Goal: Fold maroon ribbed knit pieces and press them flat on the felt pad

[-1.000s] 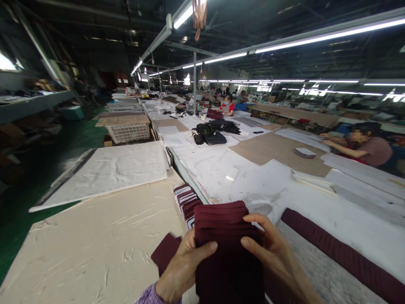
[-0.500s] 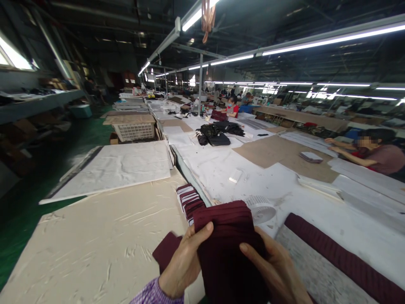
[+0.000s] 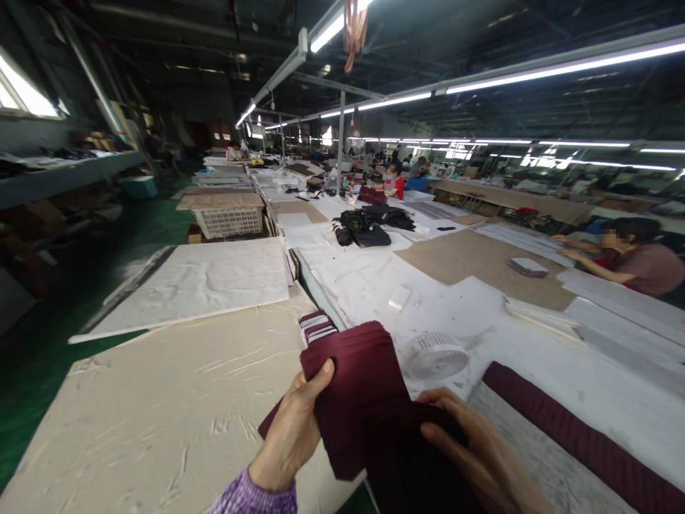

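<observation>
My left hand (image 3: pixel 294 428) is closed on a stack of maroon fabric pieces (image 3: pixel 353 378), its thumb lying on top and the fingers underneath. To the right, my right hand (image 3: pixel 471 435) grips more fabric pieces (image 3: pixel 412 457), which look almost black in shadow. The two bundles overlap at the middle. Behind the left-hand stack, a row of folded maroon and white pieces (image 3: pixel 315 327) lies at the table edge, partly covered. Another maroon piece (image 3: pixel 270 419) shows just left of my left hand, mostly hidden by it.
Cream sheeting (image 3: pixel 176 400) covers the surface at left. A small white fan (image 3: pixel 436 355) lies on the white table, with a long row of maroon pieces (image 3: pixel 578 435) at right. Black garments (image 3: pixel 369 223) lie farther back. A co-worker (image 3: pixel 636 257) sits at the right.
The fabric bundle has spread into two parts. My left hand has moved slightly left with its stack, while my right hand's portion has shifted lower and to the right.
</observation>
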`<state>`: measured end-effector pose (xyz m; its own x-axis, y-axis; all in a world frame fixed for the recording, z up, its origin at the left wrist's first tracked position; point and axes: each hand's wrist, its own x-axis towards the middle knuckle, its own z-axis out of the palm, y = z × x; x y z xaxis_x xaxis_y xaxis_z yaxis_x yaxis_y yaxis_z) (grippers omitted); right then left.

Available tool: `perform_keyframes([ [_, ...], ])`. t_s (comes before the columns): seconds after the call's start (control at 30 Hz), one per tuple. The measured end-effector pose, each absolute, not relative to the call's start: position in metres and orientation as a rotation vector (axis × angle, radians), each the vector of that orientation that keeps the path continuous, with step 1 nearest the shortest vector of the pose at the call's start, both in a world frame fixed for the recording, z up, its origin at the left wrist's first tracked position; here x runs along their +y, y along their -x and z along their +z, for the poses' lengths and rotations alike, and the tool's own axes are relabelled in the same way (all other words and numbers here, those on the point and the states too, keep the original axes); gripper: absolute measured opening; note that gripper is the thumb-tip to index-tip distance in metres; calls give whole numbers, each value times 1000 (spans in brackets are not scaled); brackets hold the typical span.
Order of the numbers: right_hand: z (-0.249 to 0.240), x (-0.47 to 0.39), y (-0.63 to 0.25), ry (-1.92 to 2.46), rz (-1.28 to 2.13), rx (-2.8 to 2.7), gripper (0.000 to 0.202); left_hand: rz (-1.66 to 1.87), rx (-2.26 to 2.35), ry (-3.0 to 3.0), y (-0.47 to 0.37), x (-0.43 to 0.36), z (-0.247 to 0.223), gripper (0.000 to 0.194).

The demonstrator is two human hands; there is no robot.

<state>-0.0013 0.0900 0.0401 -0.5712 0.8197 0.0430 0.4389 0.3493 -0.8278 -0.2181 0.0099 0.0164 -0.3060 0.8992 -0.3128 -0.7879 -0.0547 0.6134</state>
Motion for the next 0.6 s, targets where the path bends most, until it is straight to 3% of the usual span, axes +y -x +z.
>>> perform_keyframes([
  [0.23,71,74,3,911,1490,-2300,23,1700,867,-217,212,18,16,31],
  [0.43,54,86,25,1137,905,-2148,21,1573,805,-266,193,16,17,34],
  [0.6,48,95,28,999,1115,-2187,22,1532,750,-295,196,16,19,35],
])
